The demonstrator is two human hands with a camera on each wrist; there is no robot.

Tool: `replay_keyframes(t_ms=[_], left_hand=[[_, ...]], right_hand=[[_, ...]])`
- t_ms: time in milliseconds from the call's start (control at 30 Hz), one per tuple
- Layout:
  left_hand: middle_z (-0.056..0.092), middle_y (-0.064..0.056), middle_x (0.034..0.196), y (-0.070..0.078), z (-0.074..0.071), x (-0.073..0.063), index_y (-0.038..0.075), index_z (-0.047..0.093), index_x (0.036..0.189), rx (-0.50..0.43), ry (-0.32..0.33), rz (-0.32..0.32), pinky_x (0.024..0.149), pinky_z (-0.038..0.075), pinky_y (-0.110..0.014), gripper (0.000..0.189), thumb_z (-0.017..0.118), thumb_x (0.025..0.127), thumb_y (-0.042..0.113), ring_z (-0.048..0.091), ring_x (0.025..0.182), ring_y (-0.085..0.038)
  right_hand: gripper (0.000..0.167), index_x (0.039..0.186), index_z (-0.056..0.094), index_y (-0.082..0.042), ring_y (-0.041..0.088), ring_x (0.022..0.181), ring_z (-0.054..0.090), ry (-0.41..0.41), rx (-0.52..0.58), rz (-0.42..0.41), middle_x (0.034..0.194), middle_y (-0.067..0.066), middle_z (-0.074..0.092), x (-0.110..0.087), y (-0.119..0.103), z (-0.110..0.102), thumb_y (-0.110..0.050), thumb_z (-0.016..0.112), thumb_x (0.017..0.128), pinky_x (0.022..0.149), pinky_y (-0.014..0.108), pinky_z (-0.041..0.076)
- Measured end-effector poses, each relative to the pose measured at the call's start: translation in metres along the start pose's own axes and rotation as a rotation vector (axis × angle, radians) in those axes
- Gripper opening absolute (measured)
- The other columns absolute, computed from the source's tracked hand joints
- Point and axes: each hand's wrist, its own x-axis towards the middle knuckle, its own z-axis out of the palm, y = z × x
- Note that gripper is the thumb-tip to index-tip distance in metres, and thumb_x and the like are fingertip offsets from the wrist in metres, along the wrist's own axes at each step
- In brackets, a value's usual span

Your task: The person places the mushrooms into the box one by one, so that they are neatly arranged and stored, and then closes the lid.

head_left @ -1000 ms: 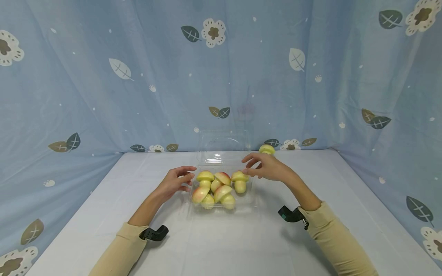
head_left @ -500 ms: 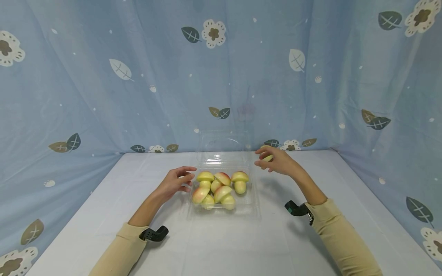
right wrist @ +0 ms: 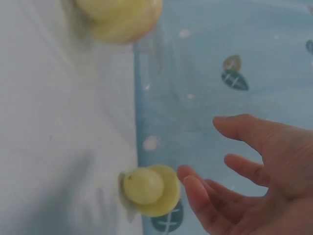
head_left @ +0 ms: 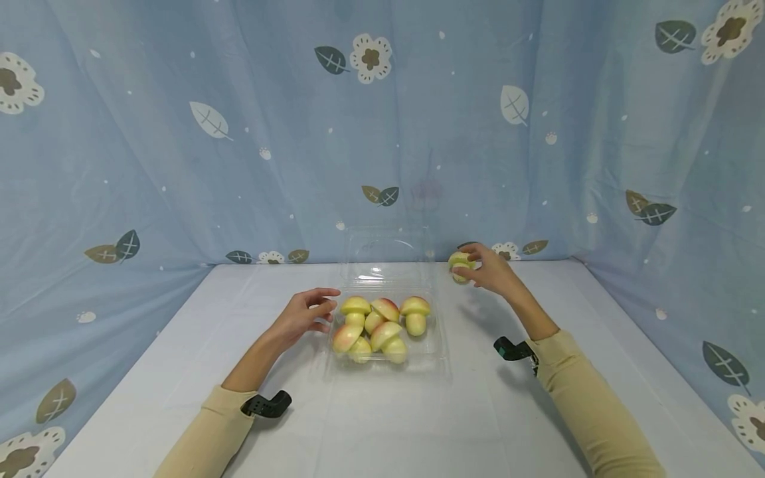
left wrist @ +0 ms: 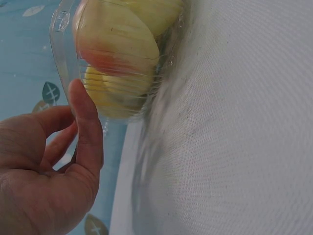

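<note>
A clear plastic clamshell box (head_left: 433, 342) stands with its lid (head_left: 388, 255) raised at the back. Several mushroom-shaped pieces (head_left: 415, 315), yellow-green with red blush, lie inside it. At the box's left side, my left hand (head_left: 299, 315) has its thumb and index finger near or against the rim; the left wrist view shows the thumb (left wrist: 85, 117) overlapping the rim. Behind the box to the right, a single mushroom-shaped piece (head_left: 459, 260) is on the table. My right hand (head_left: 493, 271) reaches around it with parted, slightly bent fingers; the right wrist view shows no clear grip.
White cloth covers the table (head_left: 382, 425). A blue patterned curtain (head_left: 287, 166) hangs along the back and both sides, close behind the lone piece and the raised lid.
My right hand has left the box's right side and moved back and right to the lone mushroom-shaped piece. The left hand has stayed in place.
</note>
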Motion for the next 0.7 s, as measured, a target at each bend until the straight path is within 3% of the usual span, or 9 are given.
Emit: replay_keyframes(t_ms=[267,700], left_hand=[[0.057,-0.012,0.111,0.0,0.0,0.0,0.004,0.048,0.143,0.001,0.002,-0.008,0.062,0.059,-0.028,0.048,0.059,0.1,0.021,0.062,0.077,-0.014],[0.056,-0.012,0.112,0.001,0.0,0.001,0.005,0.049,0.143,0.022,0.013,-0.025,0.063,0.059,-0.026,0.045,0.057,0.101,0.019,0.062,0.078,-0.014]], right_hand=[[0.065,0.145,0.038,0.0,0.044,0.088,0.069,0.044,-0.032,0.068,0.14,0.035,0.044,0.015,0.022,0.004,-0.026,0.068,0.094,0.066,0.037,0.06],[0.07,0.15,0.031,-0.002,0.043,0.085,0.069,0.049,-0.007,0.116,0.141,0.036,0.04,0.032,0.043,0.013,-0.028,0.065,0.095,0.064,0.039,0.059]])
